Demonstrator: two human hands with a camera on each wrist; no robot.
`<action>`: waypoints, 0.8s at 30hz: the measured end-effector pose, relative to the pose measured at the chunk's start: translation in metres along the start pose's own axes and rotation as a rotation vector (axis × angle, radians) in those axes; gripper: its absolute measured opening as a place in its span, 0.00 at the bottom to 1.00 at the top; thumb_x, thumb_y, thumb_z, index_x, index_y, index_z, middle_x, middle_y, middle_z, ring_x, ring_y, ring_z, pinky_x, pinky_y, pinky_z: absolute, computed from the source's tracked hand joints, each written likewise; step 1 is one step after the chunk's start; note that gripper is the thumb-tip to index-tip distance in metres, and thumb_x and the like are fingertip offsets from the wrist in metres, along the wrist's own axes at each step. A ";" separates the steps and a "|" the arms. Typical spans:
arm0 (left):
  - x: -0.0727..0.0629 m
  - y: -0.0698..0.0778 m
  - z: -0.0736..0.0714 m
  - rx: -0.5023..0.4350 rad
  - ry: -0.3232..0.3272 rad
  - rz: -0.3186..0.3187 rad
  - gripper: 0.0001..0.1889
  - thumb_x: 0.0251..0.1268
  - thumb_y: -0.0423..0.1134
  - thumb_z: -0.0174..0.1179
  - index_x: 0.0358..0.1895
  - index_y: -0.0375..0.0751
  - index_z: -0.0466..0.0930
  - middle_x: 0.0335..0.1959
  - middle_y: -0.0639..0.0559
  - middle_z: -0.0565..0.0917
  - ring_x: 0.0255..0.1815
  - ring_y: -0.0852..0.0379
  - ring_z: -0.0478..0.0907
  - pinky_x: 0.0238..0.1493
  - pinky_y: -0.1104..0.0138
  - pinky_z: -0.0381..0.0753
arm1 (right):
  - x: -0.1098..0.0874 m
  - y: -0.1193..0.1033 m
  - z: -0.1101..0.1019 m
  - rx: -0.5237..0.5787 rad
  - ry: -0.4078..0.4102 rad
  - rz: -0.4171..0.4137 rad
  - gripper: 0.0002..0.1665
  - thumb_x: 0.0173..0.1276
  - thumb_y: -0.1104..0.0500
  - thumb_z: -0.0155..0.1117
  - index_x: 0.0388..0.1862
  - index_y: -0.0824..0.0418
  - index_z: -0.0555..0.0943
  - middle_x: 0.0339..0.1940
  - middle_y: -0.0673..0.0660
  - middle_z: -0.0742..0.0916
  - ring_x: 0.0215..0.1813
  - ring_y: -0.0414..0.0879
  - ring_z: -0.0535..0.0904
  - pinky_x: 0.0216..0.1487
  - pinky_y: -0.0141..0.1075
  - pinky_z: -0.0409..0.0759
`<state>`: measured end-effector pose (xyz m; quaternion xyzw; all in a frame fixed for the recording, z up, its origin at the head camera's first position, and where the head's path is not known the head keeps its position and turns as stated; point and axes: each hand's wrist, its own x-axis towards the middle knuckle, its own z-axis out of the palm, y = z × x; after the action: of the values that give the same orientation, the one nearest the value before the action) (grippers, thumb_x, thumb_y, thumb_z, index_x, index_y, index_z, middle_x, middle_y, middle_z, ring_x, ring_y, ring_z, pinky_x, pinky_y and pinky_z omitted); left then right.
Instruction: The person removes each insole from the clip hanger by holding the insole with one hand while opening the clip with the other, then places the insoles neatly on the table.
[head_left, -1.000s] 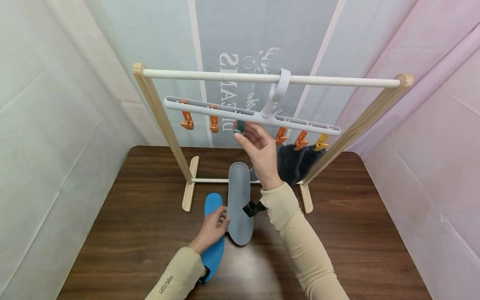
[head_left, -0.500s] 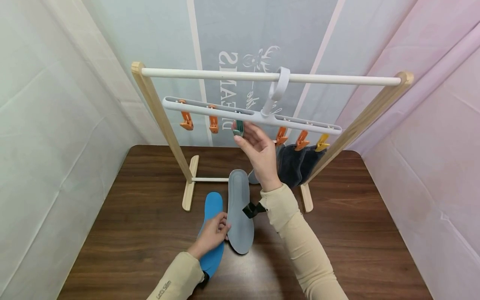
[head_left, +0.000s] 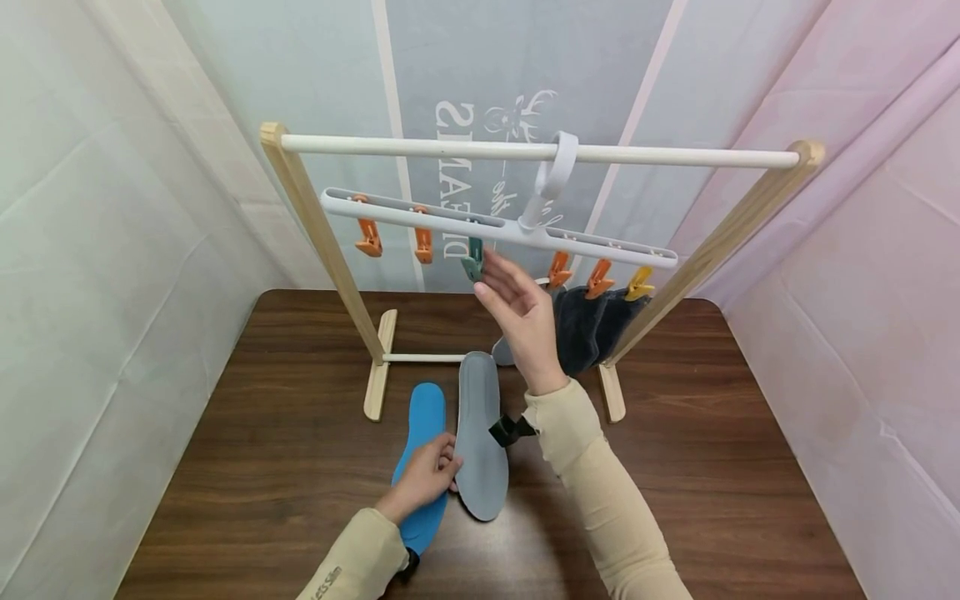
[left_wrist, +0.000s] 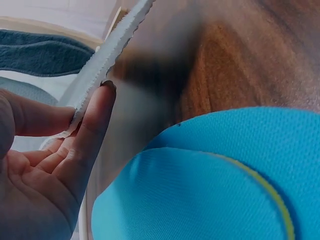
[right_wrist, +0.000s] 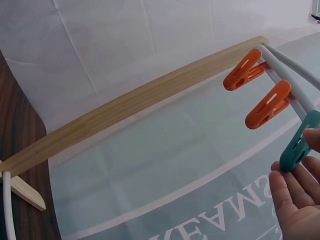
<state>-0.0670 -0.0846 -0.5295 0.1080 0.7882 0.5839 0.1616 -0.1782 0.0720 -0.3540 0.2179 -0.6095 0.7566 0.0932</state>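
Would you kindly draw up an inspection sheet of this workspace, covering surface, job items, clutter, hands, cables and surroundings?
Surface: brown wood-grain table.
Job items: grey insole, held; blue insole on the table; hanger on the rack, with teal clip, orange clips and yellow clip; dark fabric at the right.
Clutter: nothing seen.
Hands: left hand pinches grey insole; right hand at teal clip, grip unclear.
Cables: nothing seen for certain.
Surroundings: pale fabric walls, printed backdrop.

Brown wood-grain table with rounded far corners, wooden-legged rack that stood toward the far edge, blue insole that lay nearer the front edge
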 end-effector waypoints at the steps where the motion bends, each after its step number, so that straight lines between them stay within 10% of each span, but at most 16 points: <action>1: 0.000 0.000 0.000 0.003 -0.004 0.001 0.13 0.68 0.23 0.50 0.53 0.20 0.68 0.30 0.44 0.73 0.23 0.52 0.76 0.27 0.62 0.83 | -0.002 0.000 -0.001 -0.002 -0.002 0.001 0.27 0.67 0.69 0.59 0.66 0.68 0.71 0.64 0.64 0.77 0.61 0.46 0.77 0.63 0.41 0.75; 24: -0.001 -0.003 0.012 -0.055 -0.097 -0.084 0.14 0.65 0.22 0.52 0.52 0.17 0.67 0.28 0.37 0.77 0.23 0.38 0.78 0.25 0.61 0.83 | -0.028 -0.001 -0.019 -0.006 -0.023 -0.038 0.23 0.70 0.64 0.59 0.63 0.67 0.74 0.60 0.63 0.81 0.61 0.54 0.78 0.64 0.46 0.74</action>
<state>-0.0618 -0.0748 -0.5351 0.0985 0.7670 0.5920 0.2271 -0.1570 0.0943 -0.3689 0.2381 -0.6085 0.7502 0.1012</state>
